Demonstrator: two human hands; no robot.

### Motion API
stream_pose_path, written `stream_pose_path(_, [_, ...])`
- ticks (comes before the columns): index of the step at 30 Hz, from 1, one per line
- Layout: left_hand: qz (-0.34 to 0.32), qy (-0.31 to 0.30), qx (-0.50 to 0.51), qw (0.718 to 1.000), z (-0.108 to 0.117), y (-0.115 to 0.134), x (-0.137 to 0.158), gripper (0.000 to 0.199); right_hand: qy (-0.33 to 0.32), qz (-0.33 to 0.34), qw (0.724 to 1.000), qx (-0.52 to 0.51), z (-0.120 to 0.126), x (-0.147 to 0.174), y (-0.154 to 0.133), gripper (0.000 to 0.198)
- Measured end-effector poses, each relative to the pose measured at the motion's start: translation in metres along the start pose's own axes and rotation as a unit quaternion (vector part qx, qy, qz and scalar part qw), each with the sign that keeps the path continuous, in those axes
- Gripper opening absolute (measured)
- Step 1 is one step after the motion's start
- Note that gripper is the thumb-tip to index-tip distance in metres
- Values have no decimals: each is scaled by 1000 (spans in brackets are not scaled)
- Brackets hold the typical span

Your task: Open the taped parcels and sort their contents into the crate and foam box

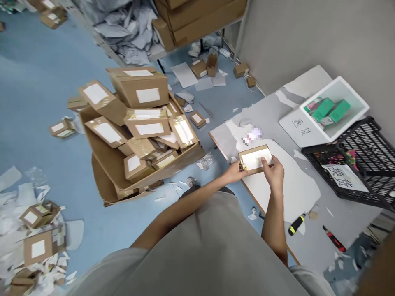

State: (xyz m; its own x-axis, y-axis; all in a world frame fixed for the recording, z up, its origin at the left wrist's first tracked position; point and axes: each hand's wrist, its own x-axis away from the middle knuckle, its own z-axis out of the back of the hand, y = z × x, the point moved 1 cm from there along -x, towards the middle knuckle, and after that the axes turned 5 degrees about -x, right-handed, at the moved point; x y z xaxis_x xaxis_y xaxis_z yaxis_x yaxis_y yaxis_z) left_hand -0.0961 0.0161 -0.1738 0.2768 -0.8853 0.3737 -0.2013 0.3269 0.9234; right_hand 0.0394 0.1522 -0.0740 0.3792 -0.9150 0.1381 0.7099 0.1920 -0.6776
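A small cardboard box (254,168) with a white label on top is held over the table's near edge. My left hand (235,172) is closed on its left end, where shiny tape shows. At the other end, my right hand (274,172) grips the right side, with a finger or thumb lying on the label. The fingers beneath the box are hidden. Below it a white sheet (296,185) covers part of the grey table. A yellow-and-black utility knife (296,224) and a red-and-black utility knife (334,239) lie on the table at the right.
A large open carton (101,164) full of labelled boxes stands left on the blue floor. Right, the table bears a white foam box (304,127) with green packets and a black plastic crate (376,172). Torn paper and cardboard boxes (38,248) litter the floor at lower left.
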Motion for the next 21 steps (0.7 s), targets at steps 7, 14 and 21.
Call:
stream_pose_path(7, [41, -92, -22, 995, -95, -18, -62, 68, 36, 96, 990, 96, 43, -32, 82, 74])
stream_pose_path(14, [148, -43, -15, 988, -65, -56, -32, 49, -171, 79, 976, 107, -27, 12, 130, 55])
stream_pose_path(21, [170, 199, 67, 963, 90, -68, 61, 41, -212, 161, 963, 49, -80, 18, 51, 66])
